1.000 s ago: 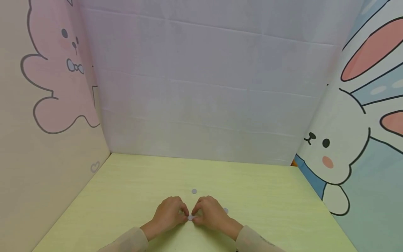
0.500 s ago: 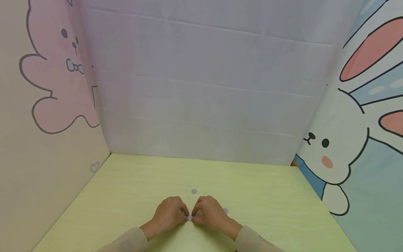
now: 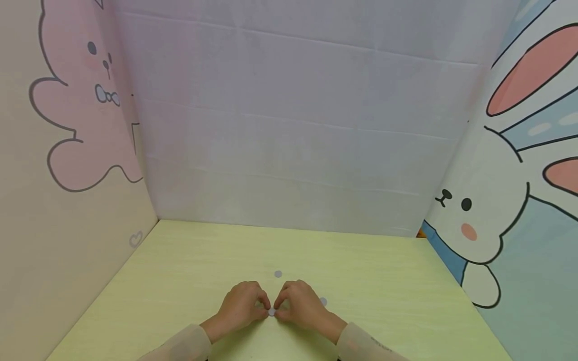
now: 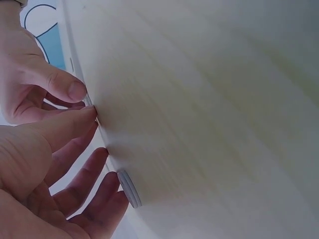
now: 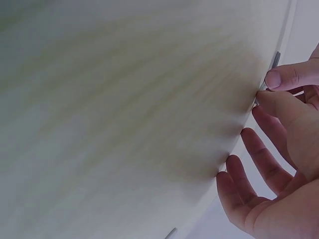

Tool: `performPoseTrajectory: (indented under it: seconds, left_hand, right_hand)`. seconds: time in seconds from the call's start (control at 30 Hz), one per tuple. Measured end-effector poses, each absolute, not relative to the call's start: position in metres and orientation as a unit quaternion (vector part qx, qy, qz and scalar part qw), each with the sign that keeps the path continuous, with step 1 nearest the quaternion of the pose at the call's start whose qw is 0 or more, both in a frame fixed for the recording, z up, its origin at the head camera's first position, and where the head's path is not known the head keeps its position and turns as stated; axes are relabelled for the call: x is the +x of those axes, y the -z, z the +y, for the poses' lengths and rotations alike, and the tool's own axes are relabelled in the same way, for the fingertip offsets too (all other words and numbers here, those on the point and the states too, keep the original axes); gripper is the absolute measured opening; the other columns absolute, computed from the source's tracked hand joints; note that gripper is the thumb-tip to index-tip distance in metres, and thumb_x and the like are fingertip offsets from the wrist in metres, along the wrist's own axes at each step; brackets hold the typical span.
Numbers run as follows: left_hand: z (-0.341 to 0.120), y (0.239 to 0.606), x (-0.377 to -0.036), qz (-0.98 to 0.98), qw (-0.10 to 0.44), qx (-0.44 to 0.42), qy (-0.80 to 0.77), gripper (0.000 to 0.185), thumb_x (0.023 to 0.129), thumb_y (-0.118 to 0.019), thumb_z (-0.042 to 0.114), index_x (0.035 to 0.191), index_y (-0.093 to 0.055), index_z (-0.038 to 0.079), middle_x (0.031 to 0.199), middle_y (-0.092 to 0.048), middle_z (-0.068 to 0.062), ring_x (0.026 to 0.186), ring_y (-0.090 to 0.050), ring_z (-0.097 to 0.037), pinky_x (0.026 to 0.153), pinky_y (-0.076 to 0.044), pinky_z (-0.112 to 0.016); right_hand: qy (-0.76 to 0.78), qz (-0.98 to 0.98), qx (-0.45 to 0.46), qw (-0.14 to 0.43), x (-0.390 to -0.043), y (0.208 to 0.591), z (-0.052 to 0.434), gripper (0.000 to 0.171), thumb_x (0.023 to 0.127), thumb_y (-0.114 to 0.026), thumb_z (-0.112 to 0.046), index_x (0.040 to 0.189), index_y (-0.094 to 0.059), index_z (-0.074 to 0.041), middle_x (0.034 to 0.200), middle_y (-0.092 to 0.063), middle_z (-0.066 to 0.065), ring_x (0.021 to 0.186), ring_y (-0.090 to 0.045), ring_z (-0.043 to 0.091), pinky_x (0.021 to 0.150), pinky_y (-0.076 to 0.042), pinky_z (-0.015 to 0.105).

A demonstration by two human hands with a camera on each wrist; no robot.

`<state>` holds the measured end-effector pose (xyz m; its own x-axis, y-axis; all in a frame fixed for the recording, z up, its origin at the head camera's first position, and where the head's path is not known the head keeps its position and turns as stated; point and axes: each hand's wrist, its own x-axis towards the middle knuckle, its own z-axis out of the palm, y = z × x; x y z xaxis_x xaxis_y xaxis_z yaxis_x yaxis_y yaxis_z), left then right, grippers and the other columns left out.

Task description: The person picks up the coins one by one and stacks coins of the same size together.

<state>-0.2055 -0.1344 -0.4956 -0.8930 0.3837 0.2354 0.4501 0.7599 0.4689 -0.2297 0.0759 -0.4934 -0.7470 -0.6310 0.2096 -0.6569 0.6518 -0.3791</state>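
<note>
Three small grey discs show on the surface (image 3: pixel 384 281), and one of them, the disc (image 3: pixel 272 312) nearest the person, sits right between the thumb and forefinger tips of both hands. Across the last second almost nothing has shifted: this disc lies at the same spot, both hands stay hunched over it, and only the view drifts a touch. That stillness reads, as a judgement, like fine fingertip work going on at the disc rather than any carrying or placing, with the disc not yet lifted clear.

The left hand (image 3: pixel 241 304) comes in from the left with its fingers curled and its thumb and forefinger tips pressed to the left edge of the disc; the right hand (image 3: pixel 301 304) mirrors it from the right, pinching the other edge. In the left wrist view the thumb tips meet at a thin grey edge (image 4: pixel 94 113) on the surface, and the right wrist view shows the same narrow meeting of fingertips. Whether the disc is flat on the surface or tipped up a little, I cannot tell.

A second disc (image 3: pixel 278 274) lies just beyond the hands, apart from them. A third disc (image 3: pixel 323 301) lies just beside the back of the right hand, partly hidden by it. Panels with cartoon rabbits stand around the surface at left (image 3: pixel 81 125) and right (image 3: pixel 487 210).
</note>
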Motion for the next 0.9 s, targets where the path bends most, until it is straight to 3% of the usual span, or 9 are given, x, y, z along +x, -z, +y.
performPoseTrajectory:
  seconds: [0.9]
  left_hand:
    - [-0.1333,0.4930,-0.2047,-0.935,0.054,-0.218,0.274,0.014,0.078,-0.095,0.017,0.076,-0.082,0.024,0.082,-0.064,0.010,0.076,-0.053,-0.007,0.065,-0.047,-0.027]
  right_hand:
    - [-0.230,-0.907,0.352,0.024,-0.2276,0.4892,0.0743,0.007,0.084,-0.093,-0.024,0.084,-0.086,-0.022,0.092,-0.073,-0.011,0.083,-0.055,0.003,0.077,-0.047,0.020]
